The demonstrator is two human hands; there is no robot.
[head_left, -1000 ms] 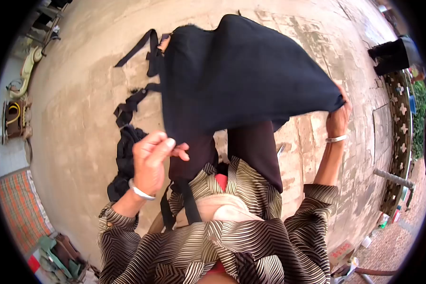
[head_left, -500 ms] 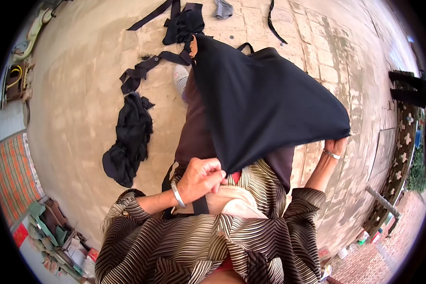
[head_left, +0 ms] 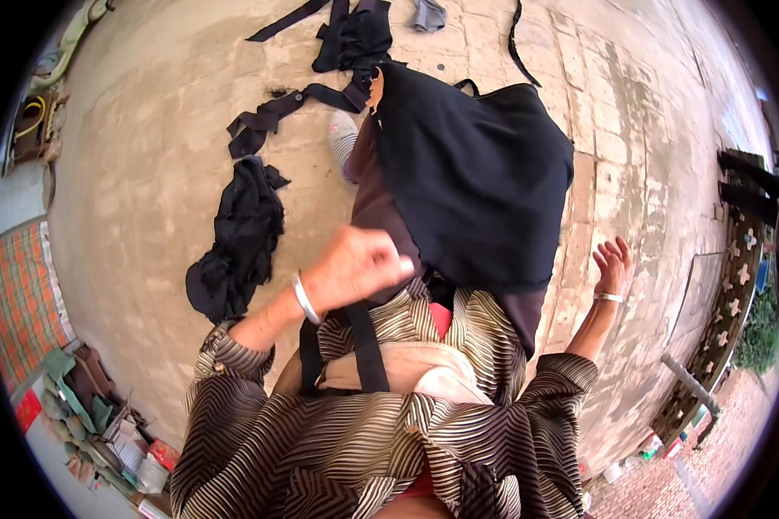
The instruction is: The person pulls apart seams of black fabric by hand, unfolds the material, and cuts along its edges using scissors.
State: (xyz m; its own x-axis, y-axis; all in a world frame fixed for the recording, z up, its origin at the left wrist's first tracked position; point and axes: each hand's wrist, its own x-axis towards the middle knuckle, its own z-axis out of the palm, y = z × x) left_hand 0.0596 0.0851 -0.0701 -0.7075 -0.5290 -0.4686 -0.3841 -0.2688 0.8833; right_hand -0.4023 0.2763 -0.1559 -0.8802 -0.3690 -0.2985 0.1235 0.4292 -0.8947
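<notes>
A large piece of black cloth (head_left: 476,173) lies draped over my lap and legs. Its far left corner has a torn, orange-brown edge. My left hand (head_left: 355,264), slightly blurred, is raised at the cloth's near left side with the fingers curled closed. Whatever those fingers hold, if anything, is hidden. To the right of the cloth and apart from it, my right hand (head_left: 614,266) is held out with its fingers spread and nothing in them. A bracelet circles each wrist.
On the paved floor (head_left: 138,156) to my left lies a crumpled black cloth (head_left: 238,242). Dark fabric strips (head_left: 268,117), another black piece (head_left: 355,39) and a grey scrap (head_left: 428,15) lie ahead. A thin black strip (head_left: 517,48) is at far right.
My right hand has let go of the cloth's right corner, which has dropped onto my lap. My left hand has risen from the near corner, and the cloth now lies looser.
</notes>
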